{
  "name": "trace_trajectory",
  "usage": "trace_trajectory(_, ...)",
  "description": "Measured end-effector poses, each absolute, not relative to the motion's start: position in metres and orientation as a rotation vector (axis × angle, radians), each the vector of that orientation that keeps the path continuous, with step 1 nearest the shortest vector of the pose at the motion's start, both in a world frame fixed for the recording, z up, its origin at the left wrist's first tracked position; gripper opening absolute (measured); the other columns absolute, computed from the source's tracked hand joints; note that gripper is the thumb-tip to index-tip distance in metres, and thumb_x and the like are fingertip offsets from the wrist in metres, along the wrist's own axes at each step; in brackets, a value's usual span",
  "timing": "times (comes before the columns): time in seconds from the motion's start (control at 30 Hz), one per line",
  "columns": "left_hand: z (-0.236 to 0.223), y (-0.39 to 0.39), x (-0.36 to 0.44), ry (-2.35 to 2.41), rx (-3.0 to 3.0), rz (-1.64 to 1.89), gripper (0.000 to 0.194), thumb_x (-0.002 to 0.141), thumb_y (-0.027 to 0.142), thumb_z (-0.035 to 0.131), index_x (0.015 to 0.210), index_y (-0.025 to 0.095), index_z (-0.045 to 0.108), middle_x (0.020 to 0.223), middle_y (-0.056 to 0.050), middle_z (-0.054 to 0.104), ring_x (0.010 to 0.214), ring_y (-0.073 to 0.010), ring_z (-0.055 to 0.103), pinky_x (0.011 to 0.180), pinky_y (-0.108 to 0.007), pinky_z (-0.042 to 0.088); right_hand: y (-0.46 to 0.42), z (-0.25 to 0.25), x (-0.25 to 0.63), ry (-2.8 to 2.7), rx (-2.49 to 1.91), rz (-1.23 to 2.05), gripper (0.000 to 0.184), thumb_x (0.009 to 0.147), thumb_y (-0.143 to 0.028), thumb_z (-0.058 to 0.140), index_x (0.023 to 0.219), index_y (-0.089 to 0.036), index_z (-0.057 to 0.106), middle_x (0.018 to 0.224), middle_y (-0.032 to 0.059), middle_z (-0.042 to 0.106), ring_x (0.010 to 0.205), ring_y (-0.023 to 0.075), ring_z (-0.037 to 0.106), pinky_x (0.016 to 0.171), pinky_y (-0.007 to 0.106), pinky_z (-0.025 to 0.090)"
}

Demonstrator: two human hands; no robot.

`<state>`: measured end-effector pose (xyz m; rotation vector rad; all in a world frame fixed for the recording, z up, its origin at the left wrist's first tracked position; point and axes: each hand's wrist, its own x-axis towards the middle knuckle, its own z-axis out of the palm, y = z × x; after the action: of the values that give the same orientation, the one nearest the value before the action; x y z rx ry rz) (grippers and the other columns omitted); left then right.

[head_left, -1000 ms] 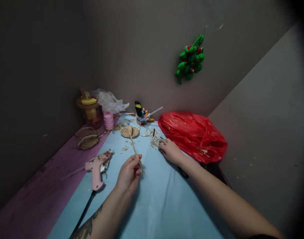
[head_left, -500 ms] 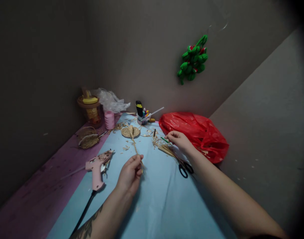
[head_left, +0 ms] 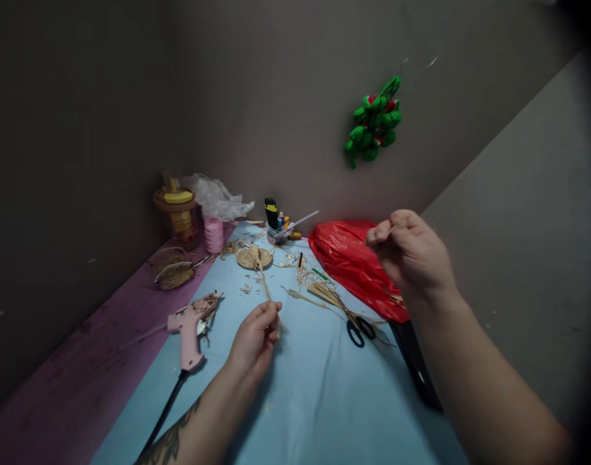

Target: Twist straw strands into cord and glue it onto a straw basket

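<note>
My left hand is closed around the near end of a braided straw cord, low over the blue cloth. From there the cord runs back to a round woven straw disc lying flat on the cloth. Raised in front of a red plastic bag, my right hand has its fingertips pinched together; anything between them is too small or hidden to make out. Below and left of it lie black-handled scissors, flat straw strips, a loose straw strand and a green stick.
On the left lies a pink glue gun with a black cable, near a small woven basket. Behind are a pink thread spool, a lidded cup and a tub of tools. A black object rests at the right edge.
My right hand has risen and moved right, away from the straw strips and green stick, uncovering the loose strand and black object. My left hand stays on the cord, nearly still.
</note>
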<state>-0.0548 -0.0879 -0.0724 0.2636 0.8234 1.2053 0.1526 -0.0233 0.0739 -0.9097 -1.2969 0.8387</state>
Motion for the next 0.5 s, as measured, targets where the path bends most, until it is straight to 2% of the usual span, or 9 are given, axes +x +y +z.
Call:
trace_trajectory(0.07, -0.068, -0.094, -0.051, 0.775, 0.299, 1.134, 0.027, 0.057, 0.027, 0.081, 0.070, 0.012, 0.063, 0.071, -0.002, 0.058, 0.056, -0.0048, 0.048, 0.048, -0.014, 0.036, -0.047, 0.076, 0.142, -1.320, -0.917, 0.891, 0.031, 0.075, -0.045, 0.064, 0.071, -0.024, 0.042, 0.055, -0.0047, 0.046, 0.050, 0.0112, 0.045, 0.051, 0.024, 0.040)
trace_trajectory(0.1, -0.065, -0.098, -0.049, 0.714, 0.313, 1.085, 0.025, 0.058, 0.025, 0.081, 0.068, 0.012, 0.062, 0.084, -0.005, 0.063, 0.067, -0.0078, 0.055, 0.056, -0.015, 0.042, -0.061, 0.070, 0.136, -1.349, -0.949, 0.946, 0.032, 0.076, -0.048, 0.062, 0.072, -0.025, 0.042, 0.054, -0.0049, 0.046, 0.045, 0.0103, 0.041, 0.047, 0.023, 0.037)
trace_trajectory(0.13, -0.062, -0.102, -0.047, 0.629, 0.328, 1.026, 0.023, 0.059, 0.022, 0.080, 0.066, 0.013, 0.061, 0.095, -0.007, 0.064, 0.080, -0.0118, 0.058, 0.066, -0.019, 0.045, -0.076, 0.059, 0.129, -1.410, -1.003, 1.043, 0.031, 0.077, -0.051, 0.060, 0.073, -0.024, 0.043, 0.055, -0.0043, 0.048, 0.042, 0.0095, 0.039, 0.044, 0.023, 0.034)
trace_trajectory(0.2, -0.057, -0.108, -0.045, 0.464, 0.342, 0.944, 0.021, 0.063, 0.021, 0.078, 0.064, 0.013, 0.059, 0.102, -0.010, 0.063, 0.094, -0.0175, 0.058, 0.077, -0.025, 0.047, -0.104, 0.030, 0.115, -1.576, -1.130, 1.265, 0.030, 0.081, -0.050, 0.056, 0.075, -0.022, 0.047, 0.059, -0.0020, 0.053, 0.043, 0.0089, 0.039, 0.042, 0.022, 0.031)
trace_trajectory(0.3, -0.054, -0.108, -0.048, 0.407, 0.294, 0.985, 0.020, 0.063, 0.020, 0.077, 0.068, 0.013, 0.060, 0.090, -0.007, 0.063, 0.085, -0.0161, 0.060, 0.075, -0.026, 0.049, -0.131, -0.017, 0.105, -1.653, -1.239, 1.269, 0.026, 0.084, -0.043, 0.053, 0.072, -0.021, 0.049, 0.063, -0.0014, 0.053, 0.051, 0.0095, 0.042, 0.049, 0.022, 0.034)
trace_trajectory(0.4, -0.052, -0.100, -0.058, 0.501, 0.246, 1.076, 0.018, 0.063, 0.013, 0.076, 0.073, 0.012, 0.061, 0.073, 0.000, 0.057, 0.061, -0.0055, 0.053, 0.063, -0.018, 0.049, -0.136, -0.050, 0.118, -1.518, -1.332, 1.141, 0.021, 0.083, -0.040, 0.052, 0.075, -0.021, 0.050, 0.061, -0.0019, 0.052, 0.054, 0.0112, 0.045, 0.051, 0.022, 0.035)
trace_trajectory(0.5, -0.048, -0.091, -0.069, 0.547, 0.245, 1.139, 0.014, 0.067, 0.010, 0.071, 0.073, 0.012, 0.058, 0.074, 0.000, 0.054, 0.055, -0.0024, 0.046, 0.048, -0.011, 0.042, -0.128, -0.067, 0.145, -1.329, -1.361, 1.097, 0.019, 0.082, -0.040, 0.053, 0.083, -0.022, 0.049, 0.058, -0.0037, 0.049, 0.051, 0.0112, 0.043, 0.048, 0.022, 0.032)
